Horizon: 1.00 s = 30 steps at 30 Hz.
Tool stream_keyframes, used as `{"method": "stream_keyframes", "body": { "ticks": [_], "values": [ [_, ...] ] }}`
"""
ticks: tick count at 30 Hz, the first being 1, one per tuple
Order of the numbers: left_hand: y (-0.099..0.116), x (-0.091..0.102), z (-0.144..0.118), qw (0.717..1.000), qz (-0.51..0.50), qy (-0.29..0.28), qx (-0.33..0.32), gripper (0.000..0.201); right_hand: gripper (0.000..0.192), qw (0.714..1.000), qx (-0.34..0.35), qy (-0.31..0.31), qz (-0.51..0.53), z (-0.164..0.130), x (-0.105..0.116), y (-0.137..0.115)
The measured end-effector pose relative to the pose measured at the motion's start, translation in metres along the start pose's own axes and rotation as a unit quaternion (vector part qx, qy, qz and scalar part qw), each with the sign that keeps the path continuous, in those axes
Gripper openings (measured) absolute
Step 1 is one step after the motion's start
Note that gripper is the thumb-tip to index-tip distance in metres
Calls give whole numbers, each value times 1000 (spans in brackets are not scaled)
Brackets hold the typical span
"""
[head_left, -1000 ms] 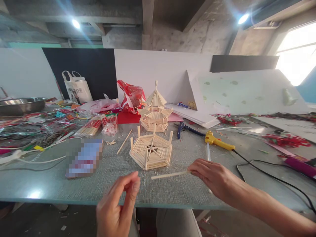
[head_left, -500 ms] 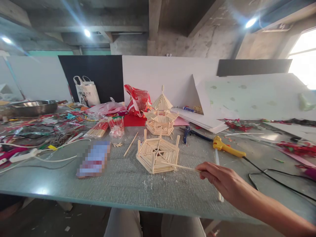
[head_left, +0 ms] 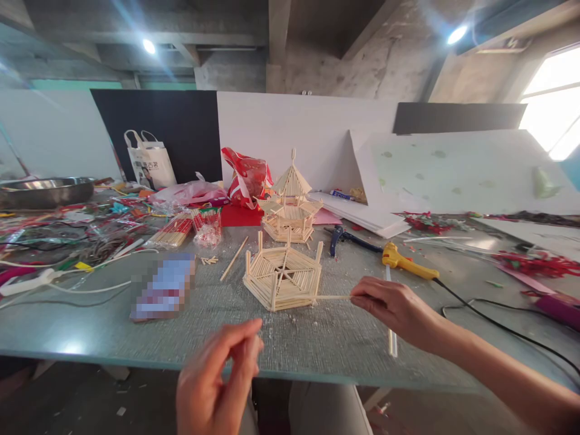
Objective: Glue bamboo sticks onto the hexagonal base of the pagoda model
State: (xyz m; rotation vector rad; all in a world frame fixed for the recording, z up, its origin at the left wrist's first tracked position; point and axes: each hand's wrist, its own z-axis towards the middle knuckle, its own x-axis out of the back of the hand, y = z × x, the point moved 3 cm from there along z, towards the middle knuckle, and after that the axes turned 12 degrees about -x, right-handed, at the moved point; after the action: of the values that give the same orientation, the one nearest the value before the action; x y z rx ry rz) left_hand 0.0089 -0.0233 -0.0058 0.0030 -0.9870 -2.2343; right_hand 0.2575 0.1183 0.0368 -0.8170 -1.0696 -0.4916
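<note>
Above the table [head_left: 203, 326] in the head view, pinching a stick [head_left: 333, 297] in the right hand [head_left: 399, 311], now withdrawn from over the hexagonal base [head_left: 301, 275] to its front right corner; perhaps touching, seemingly not yet joined. Again showing the left hand [head_left: 220, 374], too blurred to tell whether pinched closed.

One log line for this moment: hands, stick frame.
right hand: holds thin stick toward frame | left hand: blurred, hold unclear | stick frame: on table | stick pagoda: behind frame
</note>
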Motion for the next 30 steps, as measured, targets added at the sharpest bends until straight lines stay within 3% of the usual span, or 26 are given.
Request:
{"method": "stream_keyframes", "body": {
  "ticks": [4,7,14,30],
  "values": [
    [-38,-14,18,996,18,-67,59,22,25,1000,27,13,9,4,-5,2],
    [-50,-21,24,993,41,-98,51,23,22,1000,23,15,10,5,-10,3],
    [-49,-35,27,991,54,-122,13,17,21,999,42,-2,23,6,-19,-4],
    [-50,-43,27,989,48,-140,27,17,20,999,49,1,18,6,-24,-8]
  ]
}}
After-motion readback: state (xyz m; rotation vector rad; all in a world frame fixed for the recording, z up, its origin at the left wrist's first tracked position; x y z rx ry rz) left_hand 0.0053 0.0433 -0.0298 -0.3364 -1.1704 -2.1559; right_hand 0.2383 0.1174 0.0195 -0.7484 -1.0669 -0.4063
